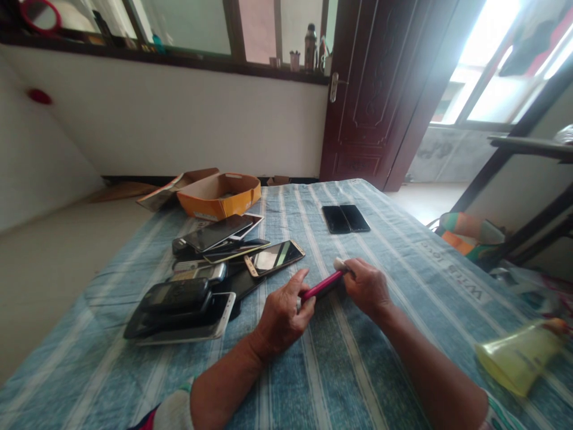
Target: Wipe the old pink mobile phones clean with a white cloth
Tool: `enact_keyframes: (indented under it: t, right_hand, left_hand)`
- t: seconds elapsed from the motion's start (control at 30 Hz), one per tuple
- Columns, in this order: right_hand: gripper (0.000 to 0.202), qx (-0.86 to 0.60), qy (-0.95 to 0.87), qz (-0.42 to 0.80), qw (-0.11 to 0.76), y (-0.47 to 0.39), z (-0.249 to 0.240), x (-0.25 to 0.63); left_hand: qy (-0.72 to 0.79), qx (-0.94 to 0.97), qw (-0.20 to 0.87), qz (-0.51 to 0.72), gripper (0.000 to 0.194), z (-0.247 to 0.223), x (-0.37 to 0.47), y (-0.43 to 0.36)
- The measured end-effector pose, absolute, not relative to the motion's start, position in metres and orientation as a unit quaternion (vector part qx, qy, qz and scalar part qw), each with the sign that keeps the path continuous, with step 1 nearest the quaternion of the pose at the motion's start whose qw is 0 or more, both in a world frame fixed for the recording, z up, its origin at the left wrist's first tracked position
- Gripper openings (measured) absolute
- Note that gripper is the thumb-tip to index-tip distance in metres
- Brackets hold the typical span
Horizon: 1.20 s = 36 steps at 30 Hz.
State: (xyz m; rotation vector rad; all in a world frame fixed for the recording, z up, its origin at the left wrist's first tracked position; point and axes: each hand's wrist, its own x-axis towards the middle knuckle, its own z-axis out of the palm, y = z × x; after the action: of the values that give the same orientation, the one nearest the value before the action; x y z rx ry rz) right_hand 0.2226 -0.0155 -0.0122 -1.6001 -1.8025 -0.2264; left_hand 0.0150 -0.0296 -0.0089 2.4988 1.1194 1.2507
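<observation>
Both hands hold a slim pink-edged phone (pixel 323 286) above the cloth, its narrow side turned towards me. My left hand (pixel 283 310) pinches the near left end between thumb and fingers, with a small whitish bit showing there. At the far right end, my right hand (pixel 364 286) is closed around it. A small white wad (pixel 340 264), perhaps tissue or cloth, sticks out at the right fingertips. Left of my hands lies a loose pile of phones, among them a gold one (pixel 275 258), a black one (pixel 219 232) and a white-framed one (pixel 192 325).
Two dark phones (pixel 346 218) lie side by side further back on the striped blue tablecloth (pixel 295 209). An open orange box (pixel 219 204) stands at the back left. A yellow translucent bag (pixel 519 355) rests at the right edge. Beyond is a dark red door (pixel 367 83).
</observation>
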Motion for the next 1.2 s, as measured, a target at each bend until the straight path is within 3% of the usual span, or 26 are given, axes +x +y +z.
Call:
enact_keyframes:
  t: [0.2, 0.33, 0.77, 1.03, 1.2]
  right_hand:
    - [0.023, -0.534, -0.726, -0.125, 0.415, -0.023, -0.002, 0.216]
    - [0.023, -0.478, -0.767, -0.158, 0.399, -0.028, 0.005, 0.209]
    - [0.015, -0.617, -0.712, -0.126, 0.312, -0.014, -0.014, 0.223]
    - [0.025, -0.549, -0.711, -0.096, 0.43, -0.015, -0.013, 0.221]
    - [0.024, -0.551, -0.734, -0.094, 0.386, -0.017, -0.012, 0.219]
  left_hand:
    - [0.376, 0.827, 0.065, 0.413, 0.044, -0.011, 0.014, -0.028]
    - [0.383, 0.826, 0.069, 0.407, 0.043, -0.013, 0.014, -0.028]
    - [0.376, 0.826, 0.068, 0.414, 0.042, -0.012, 0.013, -0.028]
    - [0.38, 0.824, 0.071, 0.413, 0.039, -0.014, 0.012, -0.027]
    - [0.384, 0.822, 0.067, 0.414, 0.037, -0.013, 0.013, -0.028]
